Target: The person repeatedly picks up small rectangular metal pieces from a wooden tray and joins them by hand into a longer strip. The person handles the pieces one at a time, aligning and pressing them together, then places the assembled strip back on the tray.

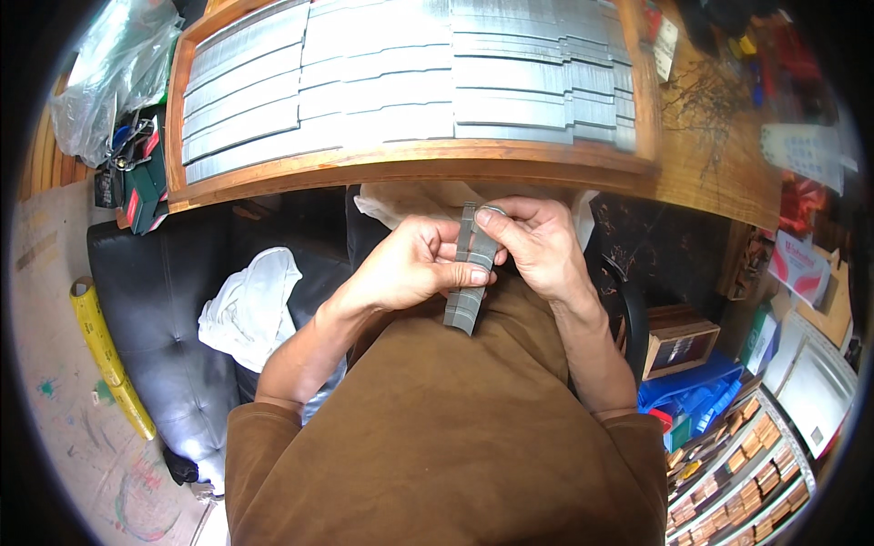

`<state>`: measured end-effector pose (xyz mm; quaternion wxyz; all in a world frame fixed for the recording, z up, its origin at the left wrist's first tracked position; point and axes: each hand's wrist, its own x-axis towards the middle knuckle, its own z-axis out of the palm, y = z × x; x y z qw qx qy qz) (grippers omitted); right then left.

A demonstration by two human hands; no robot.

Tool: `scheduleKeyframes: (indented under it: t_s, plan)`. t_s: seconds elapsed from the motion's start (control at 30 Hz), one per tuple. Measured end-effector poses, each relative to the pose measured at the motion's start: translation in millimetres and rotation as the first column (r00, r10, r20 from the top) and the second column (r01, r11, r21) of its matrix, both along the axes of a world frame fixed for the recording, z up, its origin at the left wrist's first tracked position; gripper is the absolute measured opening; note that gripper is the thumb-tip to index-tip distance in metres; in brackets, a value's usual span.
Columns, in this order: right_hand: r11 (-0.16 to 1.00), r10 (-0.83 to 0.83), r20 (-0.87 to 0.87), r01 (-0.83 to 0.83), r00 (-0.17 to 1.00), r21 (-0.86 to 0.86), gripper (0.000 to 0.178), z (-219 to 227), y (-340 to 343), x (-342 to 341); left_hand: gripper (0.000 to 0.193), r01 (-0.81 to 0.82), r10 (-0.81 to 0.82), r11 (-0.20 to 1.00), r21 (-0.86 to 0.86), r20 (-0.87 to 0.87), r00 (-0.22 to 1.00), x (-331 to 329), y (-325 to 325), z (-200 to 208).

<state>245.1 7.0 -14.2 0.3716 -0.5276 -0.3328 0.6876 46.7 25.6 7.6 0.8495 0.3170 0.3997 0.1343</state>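
Close in front of my chest, my left hand (405, 264) is closed round a small bundle of thin grey strips (464, 308), its thumb pressed across their middle. My right hand (539, 244) pinches the upper end of the same bundle between thumb and fingers. One narrow strip stands slightly apart from the others at the top. The strips' material is too unclear to name. Beyond my hands, a wooden tray (410, 162) holds many similar grey strips in close rows.
The tray rests on a wooden table (742, 187). Left are a black padded seat (155, 300), a white cloth (250, 305), a yellow roll (109, 359) and a clear plastic bag (114, 77). Right are a wooden box (678, 344), a blue plastic thing (692, 391) and a rack of wooden pieces (746, 469).
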Motion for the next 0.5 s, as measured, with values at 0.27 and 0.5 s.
scheduleKeyframes:
  t_s: [0.27,0.5]
  plan:
    - [0.984,-0.175,0.045,0.176,0.983,-0.016,0.018,17.0,-15.2,32.7,0.033,-0.09,0.084,0.994,-0.064,-0.097,0.992,0.5,2.4,6.4]
    - [0.761,-0.622,0.065,0.583,0.78,0.286,0.019,86.0,11.9,158.9,0.03,-0.074,0.071,0.996,-0.042,-0.07,0.995,-0.6,1.4,-0.9]
